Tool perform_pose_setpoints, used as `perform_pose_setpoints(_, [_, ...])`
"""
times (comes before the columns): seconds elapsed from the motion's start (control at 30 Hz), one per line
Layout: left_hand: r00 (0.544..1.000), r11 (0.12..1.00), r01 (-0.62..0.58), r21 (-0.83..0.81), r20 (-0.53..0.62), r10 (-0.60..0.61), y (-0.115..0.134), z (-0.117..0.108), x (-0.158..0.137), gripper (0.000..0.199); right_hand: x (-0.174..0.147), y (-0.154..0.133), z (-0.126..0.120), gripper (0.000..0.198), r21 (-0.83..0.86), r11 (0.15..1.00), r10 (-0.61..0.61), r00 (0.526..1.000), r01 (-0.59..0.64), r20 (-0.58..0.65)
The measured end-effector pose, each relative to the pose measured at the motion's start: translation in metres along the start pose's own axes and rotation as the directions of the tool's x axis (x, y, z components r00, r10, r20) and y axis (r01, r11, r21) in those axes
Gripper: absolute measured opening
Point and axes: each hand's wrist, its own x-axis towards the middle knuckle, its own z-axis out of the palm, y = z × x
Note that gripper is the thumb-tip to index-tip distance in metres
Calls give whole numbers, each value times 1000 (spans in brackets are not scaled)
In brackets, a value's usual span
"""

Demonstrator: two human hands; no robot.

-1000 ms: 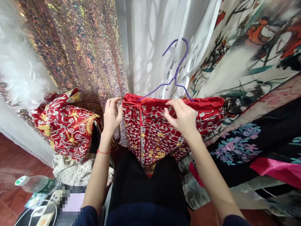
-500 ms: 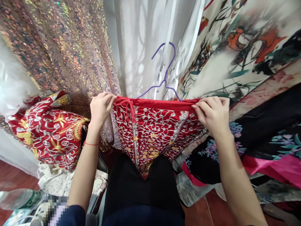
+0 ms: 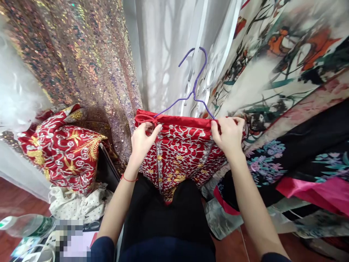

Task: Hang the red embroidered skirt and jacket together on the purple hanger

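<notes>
Two hands (image 3: 142, 142) (image 3: 229, 136) on one red skirt (image 3: 181, 153); one purple hanger (image 3: 193, 91).

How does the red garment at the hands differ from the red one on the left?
The front garment is spread out below a plain red waistband; the left garment is bunched up.
A purple hanger rises from the front garment's top edge; none shows at the left garment.
The front garment carries dense silver squiggles; the left garment's gold motifs look larger.
Both are red with silver and gold decoration.
</notes>
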Motion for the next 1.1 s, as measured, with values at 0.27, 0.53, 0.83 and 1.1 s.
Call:
perform_pose_setpoints(0.27, [988,947,-60,-315,-152,12,5,20,12,14,-9,6,12,20,33,999,-15,1000,16,-25])
perform_pose_setpoints(0.53, [968,946,-250,-206,-90,236,-8,10,8,15,-13,4,7,21,47,999,10,1000,-9,-7])
perform_pose_setpoints(0.83, [950,945,-306,-113,-102,295,-18,7,-3,23,12,-108,-5,21,269,962,-22,996,46,-90])
perform_pose_setpoints(1.1, [963,951,-261,-169,-117,243,-18,-8,-22,15,28,-168,5,8,588,808,-32,995,-27,90])
